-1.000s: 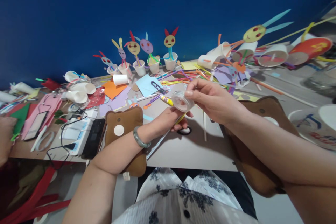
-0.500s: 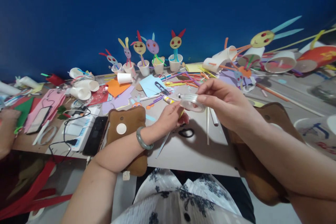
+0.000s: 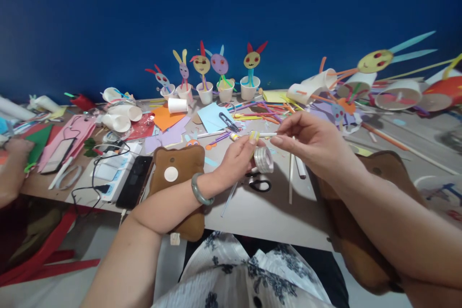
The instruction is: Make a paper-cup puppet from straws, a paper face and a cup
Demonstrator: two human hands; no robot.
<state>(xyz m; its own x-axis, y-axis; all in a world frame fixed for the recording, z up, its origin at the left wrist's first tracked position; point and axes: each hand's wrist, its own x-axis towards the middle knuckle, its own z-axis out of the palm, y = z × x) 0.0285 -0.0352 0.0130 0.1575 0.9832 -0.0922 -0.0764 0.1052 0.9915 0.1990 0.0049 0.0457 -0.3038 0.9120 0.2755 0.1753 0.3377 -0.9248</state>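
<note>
My left hand [image 3: 236,159] is closed, pinching a small yellow piece [image 3: 254,135] beside a white stick [image 3: 267,134]. A roll of clear tape [image 3: 263,160] hangs at its fingers. My right hand [image 3: 306,142] pinches the right end of the white stick between thumb and fingers. Below the hands, black-handled scissors [image 3: 260,184] lie on the table, their blades partly hidden. A yellow and white glue stick [image 3: 234,136] lies just behind my left hand.
Paper-faced figures stand in white cups [image 3: 250,89] along the blue wall. Brown cushions [image 3: 180,168] lie by both forearms. A power strip [image 3: 121,173] and a phone [image 3: 134,182] are at left. Another person's hand [image 3: 16,154] is at the far left edge.
The tape roll has gone from between both hands to hanging below my left fingers. My right hand has let go of it and now holds the white stick's end. The view has shifted slightly.
</note>
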